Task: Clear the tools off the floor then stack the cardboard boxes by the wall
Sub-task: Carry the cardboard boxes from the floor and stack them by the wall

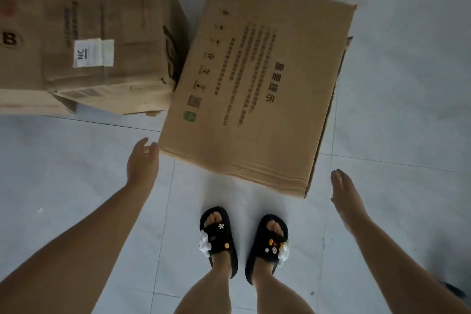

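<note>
Both hands empty. My left hand (142, 163), fingers loosely extended, sits just beside the near-left corner of the brown printed cardboard box (257, 84) on the grey tiled floor (407, 109); contact unclear. My right hand (345, 191), flat, hangs apart from its right corner. Box abuts the labelled box stack (89, 33).

Pale grey tiled floor (407, 84) with thin dark grout lines, under dim, flat light.

A pale grey tiled floor (76, 160) with thin dark grout lines carries everything. A large brown cardboard box with printed text (257, 84) sits at the centre, turned at an angle. Touching its far-left edge is a brown cardboard box with white labels (107, 33). Two black decorated sandals (243, 239) stand near.
</note>
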Demonstrator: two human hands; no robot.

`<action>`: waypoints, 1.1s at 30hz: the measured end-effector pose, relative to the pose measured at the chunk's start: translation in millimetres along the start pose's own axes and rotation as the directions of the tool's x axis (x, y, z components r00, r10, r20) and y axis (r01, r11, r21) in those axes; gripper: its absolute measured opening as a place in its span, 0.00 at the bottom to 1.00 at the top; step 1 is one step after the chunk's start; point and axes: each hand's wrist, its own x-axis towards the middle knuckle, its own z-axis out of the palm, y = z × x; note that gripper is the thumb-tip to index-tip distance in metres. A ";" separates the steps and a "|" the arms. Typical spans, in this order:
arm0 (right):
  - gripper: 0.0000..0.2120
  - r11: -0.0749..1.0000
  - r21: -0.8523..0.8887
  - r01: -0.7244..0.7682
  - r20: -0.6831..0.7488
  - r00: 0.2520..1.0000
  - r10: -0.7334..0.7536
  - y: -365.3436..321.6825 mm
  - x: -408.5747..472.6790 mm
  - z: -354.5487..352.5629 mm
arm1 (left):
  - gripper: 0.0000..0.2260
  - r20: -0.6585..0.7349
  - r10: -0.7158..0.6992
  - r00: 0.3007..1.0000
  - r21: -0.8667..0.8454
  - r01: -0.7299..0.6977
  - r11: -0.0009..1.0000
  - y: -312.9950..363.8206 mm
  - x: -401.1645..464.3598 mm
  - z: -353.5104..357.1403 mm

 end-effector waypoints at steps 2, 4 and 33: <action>0.30 0.996 0.060 -0.059 -0.047 0.997 0.062 22.1 49.0 24.9 | 0.22 -0.075 -0.058 0.996 -0.071 0.052 0.996 -18.7 37.2 35.9; 0.26 0.976 0.162 -0.147 -0.071 0.985 0.160 44.5 88.0 46.4 | 0.23 -0.095 -0.103 0.990 -0.159 0.087 0.983 -37.3 68.7 64.7; 0.29 0.752 0.642 0.148 -0.071 0.988 -0.133 -160.0 -107.8 -119.5 | 0.09 0.083 -0.187 0.979 -0.706 0.191 0.682 138.3 -65.0 -76.9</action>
